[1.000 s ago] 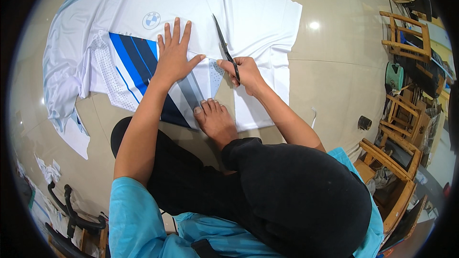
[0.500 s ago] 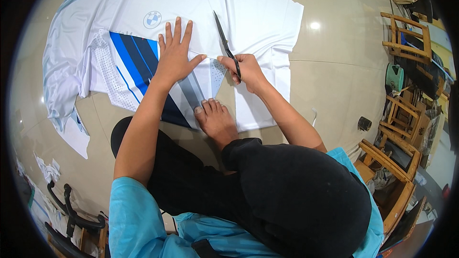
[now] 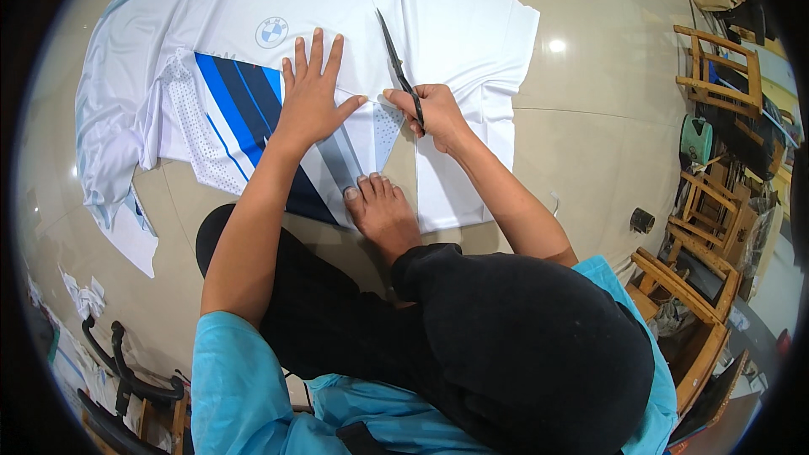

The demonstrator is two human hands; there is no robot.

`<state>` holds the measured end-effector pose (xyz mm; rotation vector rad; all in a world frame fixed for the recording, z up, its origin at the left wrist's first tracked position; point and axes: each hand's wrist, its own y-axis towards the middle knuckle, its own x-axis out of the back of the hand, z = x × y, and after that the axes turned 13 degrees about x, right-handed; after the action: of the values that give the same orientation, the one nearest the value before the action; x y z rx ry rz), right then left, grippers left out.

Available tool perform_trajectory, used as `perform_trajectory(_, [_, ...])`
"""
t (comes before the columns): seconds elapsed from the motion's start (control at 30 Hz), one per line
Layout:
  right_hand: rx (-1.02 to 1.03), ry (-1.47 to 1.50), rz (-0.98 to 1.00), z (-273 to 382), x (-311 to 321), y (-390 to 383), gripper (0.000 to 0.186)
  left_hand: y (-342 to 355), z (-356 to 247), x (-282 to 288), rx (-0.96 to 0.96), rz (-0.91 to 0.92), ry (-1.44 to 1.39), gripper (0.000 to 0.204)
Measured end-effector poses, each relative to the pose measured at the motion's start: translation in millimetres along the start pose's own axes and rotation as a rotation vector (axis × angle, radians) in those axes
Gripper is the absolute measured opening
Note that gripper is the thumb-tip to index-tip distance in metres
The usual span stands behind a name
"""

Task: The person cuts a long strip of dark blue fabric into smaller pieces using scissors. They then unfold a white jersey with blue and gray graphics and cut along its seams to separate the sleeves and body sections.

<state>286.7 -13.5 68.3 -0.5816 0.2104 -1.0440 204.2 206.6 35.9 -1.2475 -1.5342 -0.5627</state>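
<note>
Fabric [image 3: 354,50] spread on the tiled floor [image 3: 581,177], left of the wooden stool [image 3: 716,89] near that floor's right edge, could be nicked off line if loose folds slide under the black scissors [image 3: 394,55], or pull askew beneath the bare foot [image 3: 385,215]. It looks thin, glossy white, with blue, navy and grey stripes. The left hand [image 3: 312,109] presses it flat, grasping nothing; the right hand [image 3: 438,114] grips the scissors' handles.

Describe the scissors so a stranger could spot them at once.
On the tiled floor lies a white cloth. Over it, right of the spread left hand, the right hand holds the scissors, tip toward the picture's top. Slim and black, they stand out against the pale cloth.
</note>
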Motion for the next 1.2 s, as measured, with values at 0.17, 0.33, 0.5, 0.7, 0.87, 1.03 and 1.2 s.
perform_trajectory(0.17, [0.0,0.002,0.001,-1,0,1,0.042,0,1,-1,-0.001,-0.007,0.001,0.111])
perform_trajectory(0.33, [-0.003,0.001,0.012,-4,0,2,0.041,1,2,-3,-0.001,-0.005,0.007,0.111])
perform_trajectory(0.5, [0.011,-0.009,0.023,-2,1,1,0.042,0,1,1,-0.004,-0.004,-0.007,0.111])
perform_trajectory(0.7, [0.009,0.0,0.026,7,-2,10,0.045,0,0,2,0.003,0.008,-0.006,0.111])
perform_trajectory(0.87, [0.009,0.002,0.003,12,-4,15,0.044,0,-1,2,0.015,0.023,0.008,0.111])
perform_trajectory(1.03, [0.011,-0.007,0.006,13,-5,18,0.043,0,-2,3,0.017,0.023,0.012,0.112])
perform_trajectory(1.2, [0.012,0.008,0.025,8,-4,19,0.041,1,-2,3,0.025,0.031,0.029,0.111])
